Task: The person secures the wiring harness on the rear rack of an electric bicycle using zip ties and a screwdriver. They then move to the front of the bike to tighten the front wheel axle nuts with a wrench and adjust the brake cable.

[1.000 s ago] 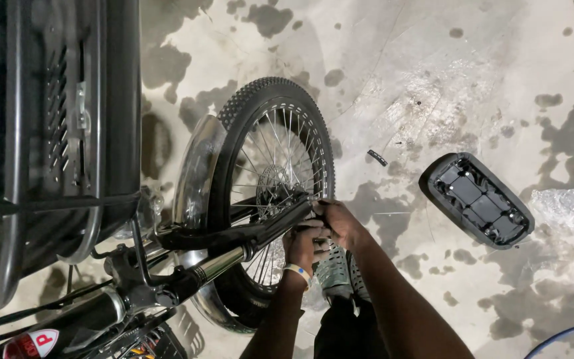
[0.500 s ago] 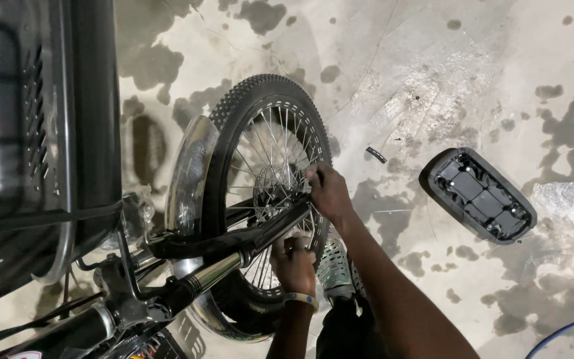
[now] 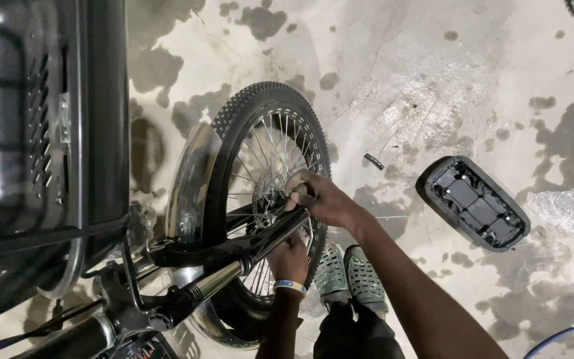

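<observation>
Bicycle front wheel (image 3: pixel 260 199), knobby black tyre on a spoked rim, stands upright on the stained concrete floor (image 3: pixel 433 80), held in a black suspension fork (image 3: pixel 234 256) that slopes down from lower left to the hub. Farthest left hangs a dark metal basket (image 3: pixel 41 153) with a perforated wall, mounted above the wheel. Beside the tyre curves a shiny chrome mudguard (image 3: pixel 191 179), following its left flank.

At the wheel's middle, both hands meet near the hub. The left hand (image 3: pixel 290 259), a blue-and-white wristband (image 3: pixel 289 286) on its wrist, is tucked under the fork leg, curled against the lower spokes; whether it grips anything there cannot be told, as the fork covers its fingers. The right hand (image 3: pixel 320 196) reaches in from the right, fingers closed narrowly around something small at the axle end, though what it pinches is hidden.

By the look of it the wheel is stiff and fairly heavy with that thick tyre. The spokes are thin and would bend if pulled on, so the rim, the tyre or the fork leg seem the sound places to hold; the hub area looks greasy and likely slippery.

Below the hands stand two grey woven shoes (image 3: pixel 350 276). Further right a black plastic cover (image 3: pixel 473 203), ribbed inside up, lies on the floor, with crumpled clear plastic wrap (image 3: pixel 566 206) just beyond it.
</observation>
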